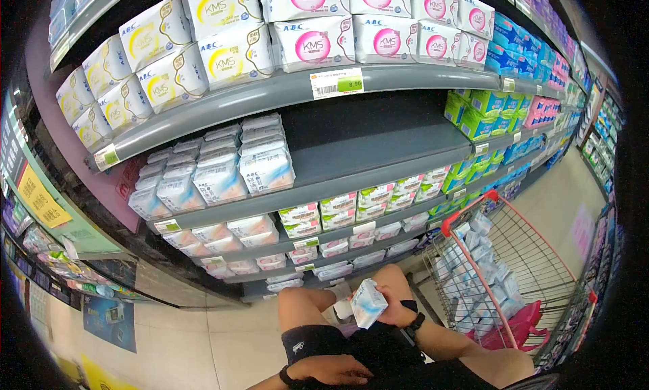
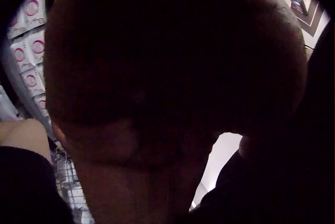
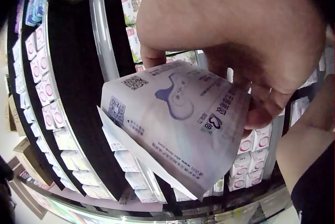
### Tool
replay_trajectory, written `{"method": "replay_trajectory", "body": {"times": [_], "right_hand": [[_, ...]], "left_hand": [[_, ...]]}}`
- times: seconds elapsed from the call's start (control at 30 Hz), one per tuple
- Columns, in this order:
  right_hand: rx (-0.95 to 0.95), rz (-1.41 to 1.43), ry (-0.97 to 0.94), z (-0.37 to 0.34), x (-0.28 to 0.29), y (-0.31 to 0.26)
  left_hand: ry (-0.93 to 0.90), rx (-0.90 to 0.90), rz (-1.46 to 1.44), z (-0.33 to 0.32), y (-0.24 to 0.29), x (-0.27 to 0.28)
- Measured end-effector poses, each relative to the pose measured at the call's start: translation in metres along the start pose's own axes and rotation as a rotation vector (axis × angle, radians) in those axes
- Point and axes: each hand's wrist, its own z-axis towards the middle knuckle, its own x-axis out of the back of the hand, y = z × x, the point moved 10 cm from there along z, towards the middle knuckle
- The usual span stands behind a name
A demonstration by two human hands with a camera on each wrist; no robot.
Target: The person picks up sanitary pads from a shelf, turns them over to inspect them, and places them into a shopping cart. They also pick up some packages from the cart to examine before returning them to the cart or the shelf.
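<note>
Slippage seems the likeliest mishap: the left hand (image 1: 334,370) lies loose and apart, so the smooth-looking ABC sanitary-pad pack (image 1: 368,303) depends wholly on one grip. It sits beyond and right of that hand, pinched by the right hand (image 1: 395,311), left of the shopping cart (image 1: 447,227).

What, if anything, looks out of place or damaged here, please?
The white packs in the shopping cart lie in a jumbled heap, unlike the neat shelf rows. The pack in the right hand shows no obvious damage.
</note>
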Motion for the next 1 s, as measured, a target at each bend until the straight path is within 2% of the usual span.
{"method": "replay_trajectory", "body": {"times": [0.07,0.1,0.13,0.3,0.53,0.57,0.67,0.77,0.87,1.0], "right_hand": [[0.000,-0.002,0.022,0.002,0.008,0.002],[-0.001,-0.002,0.033,0.002,0.010,0.002],[0.003,0.006,0.016,0.002,0.008,0.002],[0.011,0.040,-0.016,0.001,-0.001,-0.005],[-0.011,0.019,0.015,0.004,0.010,0.001],[-0.008,0.017,0.006,0.004,0.010,0.001],[0.000,-0.008,0.004,0.002,0.007,0.000],[-0.007,0.000,0.027,0.002,0.012,0.002],[-0.008,0.002,0.007,0.003,0.009,0.000],[0.000,-0.019,-0.026,0.005,0.004,-0.006]], "left_hand": [[0.249,-0.190,-0.028,-0.010,0.018,0.008],[0.246,-0.393,-0.038,-0.013,0.040,0.009],[0.233,-0.503,-0.077,-0.017,0.049,0.007],[0.121,-0.447,-0.224,-0.011,0.039,-0.008],[0.106,-0.424,-0.246,-0.022,0.046,-0.009],[0.093,-0.379,-0.224,-0.023,0.047,-0.009],[-0.096,-0.033,0.182,-0.018,0.028,-0.016],[-0.164,0.086,0.195,-0.018,0.030,-0.015],[0.016,-0.255,-0.009,-0.014,-0.003,-0.027],[0.007,-0.294,-0.185,-0.010,-0.015,-0.035]]}}
